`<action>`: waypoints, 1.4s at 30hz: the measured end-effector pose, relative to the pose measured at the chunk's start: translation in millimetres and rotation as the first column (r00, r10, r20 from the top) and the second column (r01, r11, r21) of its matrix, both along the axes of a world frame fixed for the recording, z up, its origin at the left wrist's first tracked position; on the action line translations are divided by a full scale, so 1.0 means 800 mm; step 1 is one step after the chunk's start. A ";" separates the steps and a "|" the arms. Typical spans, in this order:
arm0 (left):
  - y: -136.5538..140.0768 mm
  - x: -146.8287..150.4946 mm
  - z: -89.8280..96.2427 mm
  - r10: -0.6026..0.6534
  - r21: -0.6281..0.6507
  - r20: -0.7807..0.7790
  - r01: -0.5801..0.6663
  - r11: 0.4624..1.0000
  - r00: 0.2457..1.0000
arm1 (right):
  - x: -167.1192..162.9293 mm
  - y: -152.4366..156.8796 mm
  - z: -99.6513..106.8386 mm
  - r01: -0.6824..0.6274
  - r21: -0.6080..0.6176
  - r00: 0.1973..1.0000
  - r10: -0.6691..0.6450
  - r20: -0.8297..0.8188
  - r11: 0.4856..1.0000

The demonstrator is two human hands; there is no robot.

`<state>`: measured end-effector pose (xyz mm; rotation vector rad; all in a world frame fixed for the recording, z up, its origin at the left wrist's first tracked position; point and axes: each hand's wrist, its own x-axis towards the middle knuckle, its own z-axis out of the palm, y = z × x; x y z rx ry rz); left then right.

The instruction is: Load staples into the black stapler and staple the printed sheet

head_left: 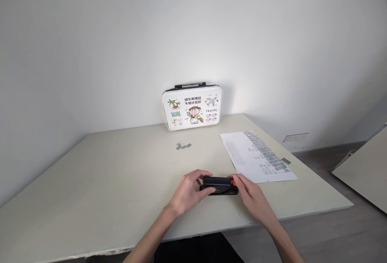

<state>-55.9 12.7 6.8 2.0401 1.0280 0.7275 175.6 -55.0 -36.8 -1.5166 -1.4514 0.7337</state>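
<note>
A black stapler (pixel 218 185) with an orange end lies near the front of the white table (pixel 105 174). My left hand (pixel 189 192) grips its left end, fingers curled over the top. My right hand (pixel 252 196) holds the right, orange end. A few strips of staples (pixel 183 146) lie farther back on the table, apart from both hands. A printed sheet of paper (pixel 256 156) lies to the right of the stapler, just behind my right hand.
A white carry case (pixel 192 108) with cartoon travel pictures stands upright against the wall at the table's back. One more staple strip (pixel 286 160) lies at the table's right edge. A board (pixel 365 170) leans at the far right, over the grey floor.
</note>
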 end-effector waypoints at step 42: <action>0.167 0.007 -0.038 0.260 0.481 -0.219 -0.127 0.867 0.940 | -0.004 0.002 -0.008 -0.088 -0.078 0.992 0.094 0.087 0.993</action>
